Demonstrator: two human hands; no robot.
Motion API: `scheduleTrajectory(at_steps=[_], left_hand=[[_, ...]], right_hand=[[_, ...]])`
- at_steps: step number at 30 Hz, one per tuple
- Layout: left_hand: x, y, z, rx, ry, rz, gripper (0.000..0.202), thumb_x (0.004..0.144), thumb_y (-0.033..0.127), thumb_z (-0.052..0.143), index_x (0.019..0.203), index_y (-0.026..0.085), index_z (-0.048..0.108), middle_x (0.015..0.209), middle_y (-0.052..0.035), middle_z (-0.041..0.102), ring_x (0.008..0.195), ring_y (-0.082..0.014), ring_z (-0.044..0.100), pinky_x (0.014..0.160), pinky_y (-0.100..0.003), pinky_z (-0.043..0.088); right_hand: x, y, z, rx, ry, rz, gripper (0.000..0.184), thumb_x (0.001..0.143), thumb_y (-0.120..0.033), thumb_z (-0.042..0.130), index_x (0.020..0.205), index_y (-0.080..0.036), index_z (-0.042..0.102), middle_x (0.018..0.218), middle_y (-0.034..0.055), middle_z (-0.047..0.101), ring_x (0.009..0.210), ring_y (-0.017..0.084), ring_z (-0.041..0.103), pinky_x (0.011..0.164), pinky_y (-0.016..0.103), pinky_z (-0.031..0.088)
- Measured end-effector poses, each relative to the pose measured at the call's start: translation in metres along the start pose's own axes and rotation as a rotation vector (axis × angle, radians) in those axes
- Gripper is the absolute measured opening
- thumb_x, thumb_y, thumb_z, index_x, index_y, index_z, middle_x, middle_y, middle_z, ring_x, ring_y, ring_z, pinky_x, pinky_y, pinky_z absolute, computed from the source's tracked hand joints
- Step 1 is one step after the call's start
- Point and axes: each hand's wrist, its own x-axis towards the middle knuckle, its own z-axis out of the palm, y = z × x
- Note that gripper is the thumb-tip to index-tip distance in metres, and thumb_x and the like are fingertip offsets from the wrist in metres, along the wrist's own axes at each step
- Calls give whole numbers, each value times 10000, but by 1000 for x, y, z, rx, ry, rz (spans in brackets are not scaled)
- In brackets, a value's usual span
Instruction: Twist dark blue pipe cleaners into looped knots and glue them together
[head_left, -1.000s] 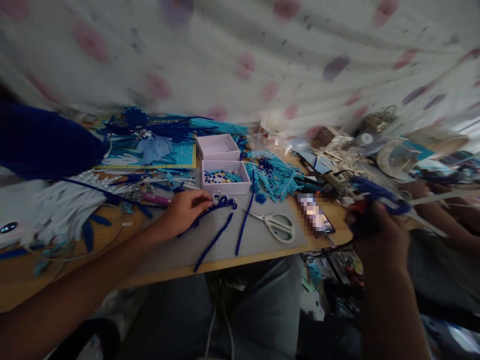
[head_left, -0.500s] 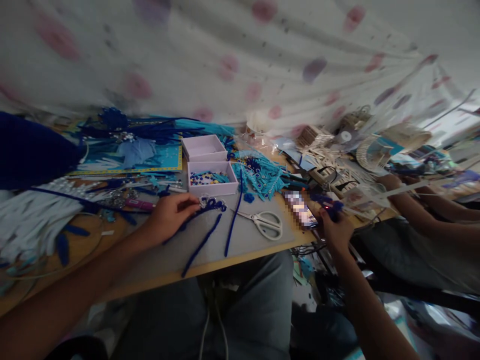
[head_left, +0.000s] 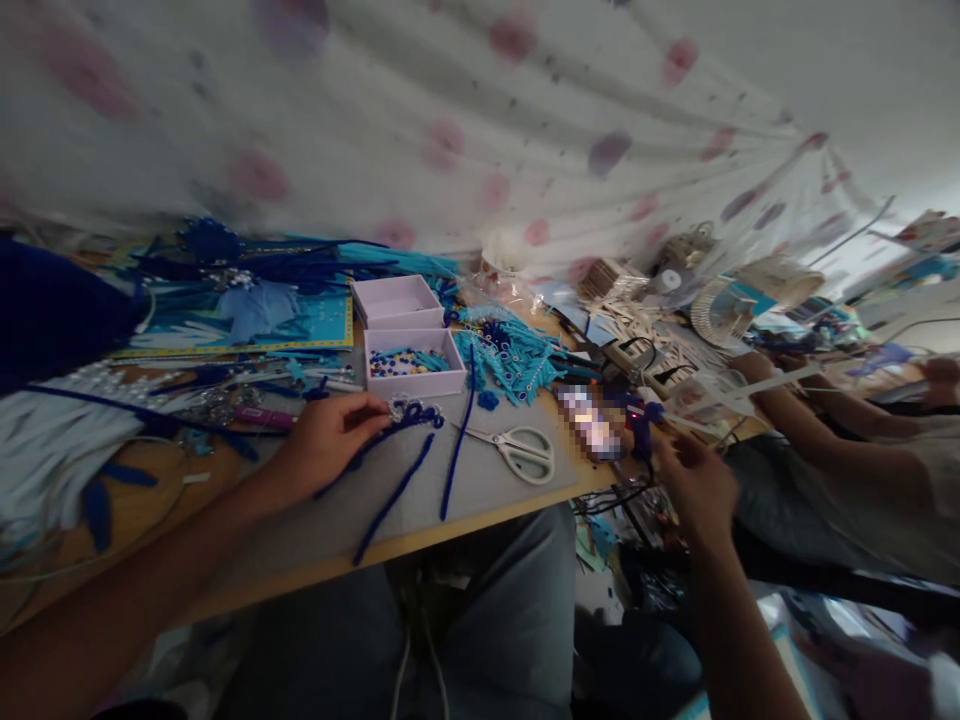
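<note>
My left hand [head_left: 328, 443] rests on the grey mat [head_left: 487, 480] with its fingers pinched on a curled dark blue pipe cleaner piece with a silver ornament [head_left: 411, 412]. My right hand [head_left: 694, 480] hovers off the table's right edge, just below a blue glue gun [head_left: 641, 420] lying beside a phone [head_left: 589, 422]. The right hand is blurred and its fingers look loosely curled with nothing seen in them. Two straight blue pipe cleaners [head_left: 420, 478] lie on the mat.
White scissors [head_left: 521, 452] lie on the mat. Two pale boxes [head_left: 409, 335], one holding beads, stand behind my left hand. Turquoise feather trims [head_left: 517, 355] and blue craft pieces crowd the table. Another person's arms [head_left: 817, 430] reach in at the right.
My right hand came down from holding the blue glue gun in the air, put it on the table by the phone and drew back. My left hand stayed pinched on the curled pipe cleaner.
</note>
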Motion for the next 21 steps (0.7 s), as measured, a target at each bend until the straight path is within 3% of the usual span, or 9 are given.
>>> scheduleTrajectory(at_steps=[2,3,5,7,9,11,14,16,21], left_hand=[[0,3,0,-10,-4,-5,196,822,376,655,841,194,727,812,-41,755,756,-220,683,731,-331,516],[0,4,1,-22,-14,-4,198,820,374,659,845,190,727,820,-45,757,764,-221,683,735,-333,517],[1,6,2,-61,-33,-3,198,813,369,669,847,182,726,825,-49,757,774,-219,684,735,-329,518],[1,7,3,-97,-53,-5,193,813,362,672,843,179,725,818,-43,750,768,-212,679,724,-319,514],[1,6,4,-131,-71,-7,188,813,356,681,846,177,727,810,-37,744,763,-204,673,716,-311,511],[1,4,4,-169,-88,-3,178,812,345,691,850,175,730,816,-38,743,774,-202,673,724,-310,512],[0,1,4,-213,-124,14,152,818,314,691,856,174,736,840,-47,755,805,-205,682,761,-321,517],[1,1,4,-245,-139,17,136,815,296,697,855,175,741,849,-45,762,813,-202,685,780,-327,519],[2,7,3,-361,-123,-16,84,793,237,721,835,165,730,828,-27,743,802,-176,682,786,-315,535]], right_hand=[[-22,-23,-22,-38,275,27,516,852,-549,561,1017,-103,762,940,214,748,931,412,694,845,547,517],[-33,-40,-31,15,337,-6,445,857,-517,597,1009,-135,766,953,203,750,919,399,701,845,536,528],[-51,-85,-40,297,150,-199,336,893,-463,639,1089,-210,740,1018,135,759,879,319,722,824,473,561],[-61,-139,-36,492,-186,-485,272,885,-406,691,1094,-238,734,1070,91,766,941,284,726,839,431,575],[-61,-191,-18,581,-451,-754,309,892,-356,696,1176,-238,725,1167,86,758,1073,277,704,925,426,563],[-55,-232,8,625,-686,-891,349,899,-304,689,1241,-240,715,1239,82,748,1144,270,689,998,430,534],[-43,-265,47,666,-1068,-919,335,873,-286,700,1196,-216,753,1191,79,773,1081,262,722,932,377,561],[-39,-272,64,679,-1231,-898,290,854,-316,711,1100,-186,790,1067,72,804,966,247,742,849,335,568],[-39,-274,76,723,-1256,-762,232,753,-353,783,868,-151,796,749,39,768,666,168,670,611,261,486]])
